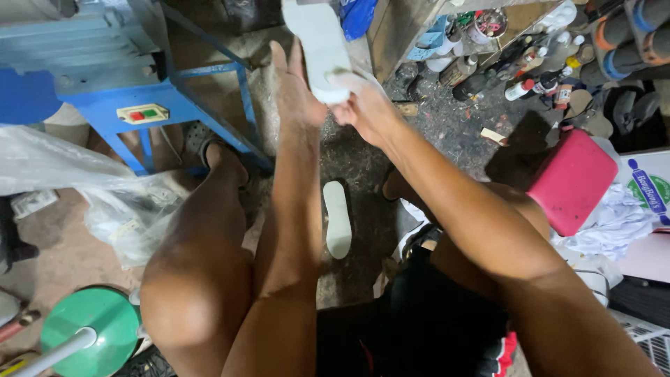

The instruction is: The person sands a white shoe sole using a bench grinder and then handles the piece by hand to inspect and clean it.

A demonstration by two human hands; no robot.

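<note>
I hold a white shoe sole (319, 43) up in front of me, over the dirty floor. My left hand (296, 87) lies flat against its left side, fingers straight and pointing away. My right hand (366, 108) pinches the sole's near end between thumb and fingers. A second white sole (338, 220) lies on the floor between my knees, apart from both hands.
A blue metal machine stand (174, 98) with a red and green switch box stands at the left. Clear plastic bags (84, 181) lie beside my left knee. A red stool (574, 180) and several bottles (530, 70) sit at the right. A green disc (91, 328) lies at the lower left.
</note>
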